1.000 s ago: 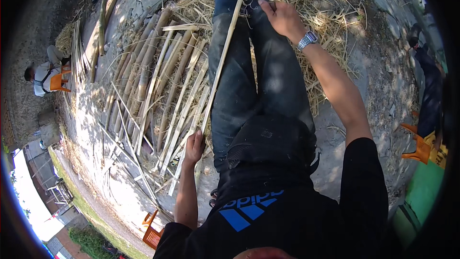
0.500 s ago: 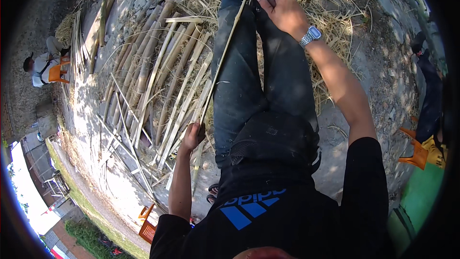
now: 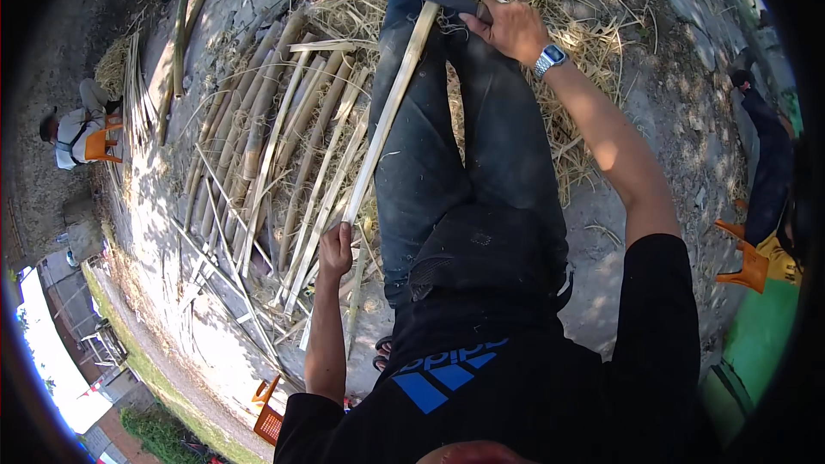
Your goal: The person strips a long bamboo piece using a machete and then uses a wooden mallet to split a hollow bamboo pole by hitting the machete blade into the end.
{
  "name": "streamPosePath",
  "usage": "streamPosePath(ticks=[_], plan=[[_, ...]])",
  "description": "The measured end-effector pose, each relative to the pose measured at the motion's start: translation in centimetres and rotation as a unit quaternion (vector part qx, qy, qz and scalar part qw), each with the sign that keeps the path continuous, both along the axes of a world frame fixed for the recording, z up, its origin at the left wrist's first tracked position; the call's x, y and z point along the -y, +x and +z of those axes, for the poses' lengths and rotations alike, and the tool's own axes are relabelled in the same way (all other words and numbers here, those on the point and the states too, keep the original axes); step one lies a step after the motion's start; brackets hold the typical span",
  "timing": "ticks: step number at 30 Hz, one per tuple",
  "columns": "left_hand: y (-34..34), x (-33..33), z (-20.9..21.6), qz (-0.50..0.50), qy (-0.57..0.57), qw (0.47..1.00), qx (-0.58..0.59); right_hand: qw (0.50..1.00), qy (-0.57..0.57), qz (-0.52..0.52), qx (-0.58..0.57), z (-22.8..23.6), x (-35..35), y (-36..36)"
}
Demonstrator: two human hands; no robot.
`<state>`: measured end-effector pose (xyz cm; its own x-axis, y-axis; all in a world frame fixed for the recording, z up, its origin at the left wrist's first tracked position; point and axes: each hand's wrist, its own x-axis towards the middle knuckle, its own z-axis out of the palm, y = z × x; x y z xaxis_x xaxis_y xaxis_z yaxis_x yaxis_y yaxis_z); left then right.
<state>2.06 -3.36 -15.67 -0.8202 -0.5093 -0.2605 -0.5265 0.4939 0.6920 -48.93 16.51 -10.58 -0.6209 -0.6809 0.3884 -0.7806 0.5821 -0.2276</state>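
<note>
An outdoor space in daylight, its rough grey ground (image 3: 593, 232) dappled with sun and shade, brightest toward the left. Orange chairs stand at the far left (image 3: 99, 146), right (image 3: 748, 269) and lower left (image 3: 269, 424). A green surface (image 3: 765, 335) fills the lower right; a curving grass strip (image 3: 129, 345) and leafy bush (image 3: 163, 432) edge the lower left.

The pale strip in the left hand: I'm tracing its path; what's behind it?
Dark trousers show on both sides of the strip at its middle; whatever is directly behind it is covered.

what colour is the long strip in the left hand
Pale, creamy yellow: the long strip shows best in the head view.
</note>
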Motion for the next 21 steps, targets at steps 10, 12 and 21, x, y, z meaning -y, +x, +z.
streamPosePath(ticks=[10,12,21], plan=[[1.4,-2.0,-1.9,0.022,-0.003,1.0,0.012,0.817,-0.256,-0.315,0.41,-3.6,-8.2,-8.3],[1.5,-2.6,-1.9,0.043,0.011,0.998,-0.036,0.777,-0.337,-0.291,0.446,-4.7,-9.5,-3.5],[-2.2,-2.0,-0.8,0.084,0.029,0.994,-0.06,0.827,-0.276,-0.192,0.45,-3.4,-9.3,7.9]])
